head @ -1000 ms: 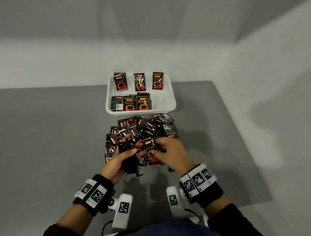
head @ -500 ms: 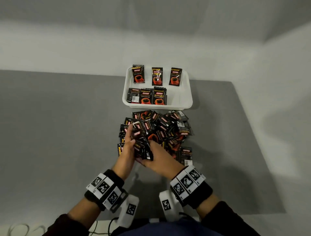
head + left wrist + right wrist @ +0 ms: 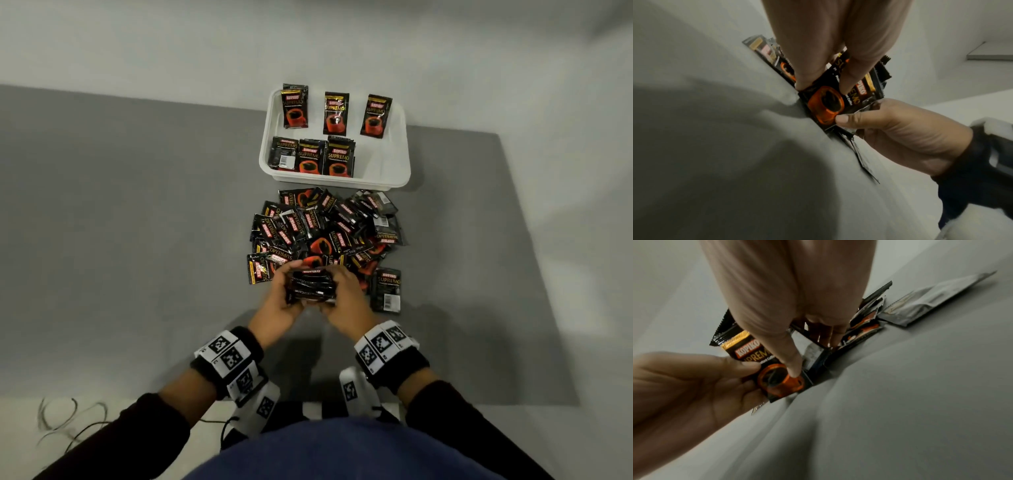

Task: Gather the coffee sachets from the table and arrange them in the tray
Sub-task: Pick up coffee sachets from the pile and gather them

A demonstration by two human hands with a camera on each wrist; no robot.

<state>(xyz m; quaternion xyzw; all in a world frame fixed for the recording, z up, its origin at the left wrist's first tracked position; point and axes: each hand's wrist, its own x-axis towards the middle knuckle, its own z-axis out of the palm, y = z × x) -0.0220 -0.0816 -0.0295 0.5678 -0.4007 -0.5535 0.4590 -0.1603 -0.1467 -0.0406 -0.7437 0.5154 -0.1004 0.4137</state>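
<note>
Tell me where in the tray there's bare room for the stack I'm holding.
The tray has bare floor at its near right corner, bordered by the front-row sachets on the left and the right wall. The back row has narrow gaps. Between the tray and both hands, the loose pile crowds the table.

I am viewing the head camera looking steeply down from above onto the table (image 3: pixel 137 240), with the tray (image 3: pixel 394 157) at the far side and both wrists near the bottom. The left wrist camera is sitting low and close, looking along the left hand (image 3: pixel 838 40) toward the stack (image 3: pixel 840 99). The right wrist camera is looking likewise along the right hand (image 3: pixel 789 288). All three views are sharing the stack and both hands.
</note>
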